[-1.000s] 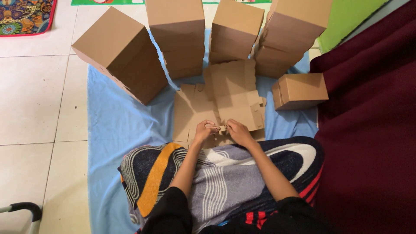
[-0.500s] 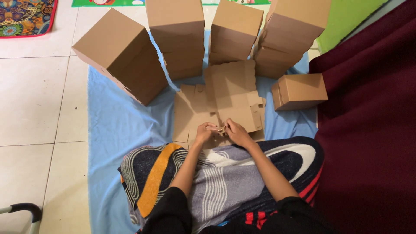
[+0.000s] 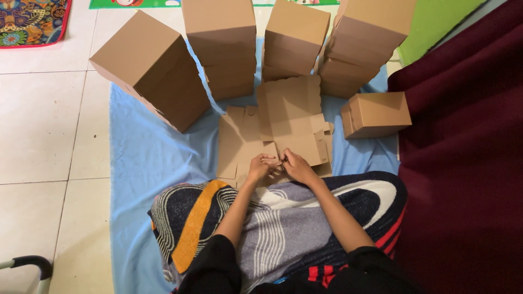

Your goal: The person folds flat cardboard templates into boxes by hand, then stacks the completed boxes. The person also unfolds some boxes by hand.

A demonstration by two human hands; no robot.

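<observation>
Item: flat cardboard blank (image 3: 283, 128), near flap pinched by left hand (image 3: 260, 166) and right hand (image 3: 297, 166); assembled boxes (image 3: 218, 43) at 12 o'clock.

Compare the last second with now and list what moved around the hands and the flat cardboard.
Hardly anything moved. The left hand and right hand stay together at the near edge of the flat cardboard, their fingers shifting only slightly; nothing was taken up or let go. The assembled boxes, the small box and the blue cloth kept their places.
</observation>
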